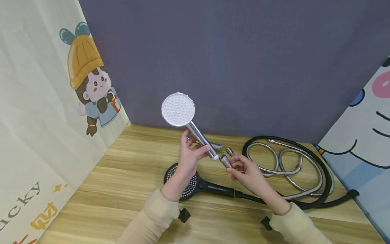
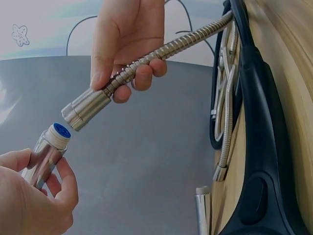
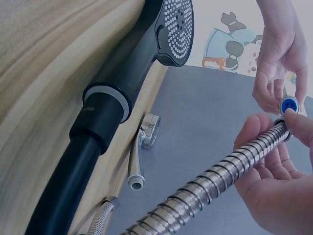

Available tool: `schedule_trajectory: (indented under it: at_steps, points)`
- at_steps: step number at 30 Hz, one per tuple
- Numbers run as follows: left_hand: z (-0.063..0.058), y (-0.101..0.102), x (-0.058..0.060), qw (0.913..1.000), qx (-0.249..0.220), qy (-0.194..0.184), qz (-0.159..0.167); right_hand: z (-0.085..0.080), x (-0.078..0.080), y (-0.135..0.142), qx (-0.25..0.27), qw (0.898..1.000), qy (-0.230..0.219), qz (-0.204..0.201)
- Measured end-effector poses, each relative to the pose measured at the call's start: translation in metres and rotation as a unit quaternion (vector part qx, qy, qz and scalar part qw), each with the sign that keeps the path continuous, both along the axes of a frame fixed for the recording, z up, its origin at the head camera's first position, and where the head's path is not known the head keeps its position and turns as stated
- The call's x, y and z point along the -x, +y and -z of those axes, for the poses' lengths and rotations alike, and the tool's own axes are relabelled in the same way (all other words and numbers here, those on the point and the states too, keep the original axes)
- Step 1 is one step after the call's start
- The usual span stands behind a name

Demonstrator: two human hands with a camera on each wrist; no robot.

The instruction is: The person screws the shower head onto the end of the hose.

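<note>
My left hand (image 1: 188,157) grips the chrome handle of a hand shower (image 1: 178,109), whose round white face tilts up to the left. At the handle's lower end, the left wrist view shows a white threaded tip (image 2: 58,139) with a blue insert. The fingers of my right hand (image 1: 248,173) pinch a metal shower hose (image 2: 168,50) just behind its chrome end nut (image 2: 85,108). Nut and threaded tip face each other, a small gap apart in the left wrist view. Below the hands lies a black hand shower (image 1: 217,189) with its black hose attached.
Behind my hands, a second chrome hand shower (image 3: 136,164) lies on the wooden table (image 1: 122,183). Another metal hose (image 1: 275,157) is coiled at the right with the black hose (image 1: 327,183). A grey panel (image 1: 228,67) stands at the back, printed sheets (image 1: 36,101) at the sides.
</note>
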State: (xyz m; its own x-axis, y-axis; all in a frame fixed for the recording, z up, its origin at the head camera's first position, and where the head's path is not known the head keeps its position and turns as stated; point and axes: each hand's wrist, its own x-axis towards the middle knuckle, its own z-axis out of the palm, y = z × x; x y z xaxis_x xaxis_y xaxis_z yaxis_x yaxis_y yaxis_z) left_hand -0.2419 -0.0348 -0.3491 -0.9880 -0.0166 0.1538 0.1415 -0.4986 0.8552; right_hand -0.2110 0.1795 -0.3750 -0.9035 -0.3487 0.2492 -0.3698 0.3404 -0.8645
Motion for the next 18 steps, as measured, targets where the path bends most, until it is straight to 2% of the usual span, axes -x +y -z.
schedule_trajectory:
  at_steps: [10,18]
  points:
    - [0.0034,0.0067,-0.0007,0.9998,-0.008,0.014,-0.009,0.0062,0.0013,-0.0061,0.004,1.000,0.020,0.005]
    - [0.0050,0.0094,-0.0018,0.9995,-0.005,0.022,-0.022,0.0073,0.0028,-0.0075,-0.010,1.000,0.004,0.020]
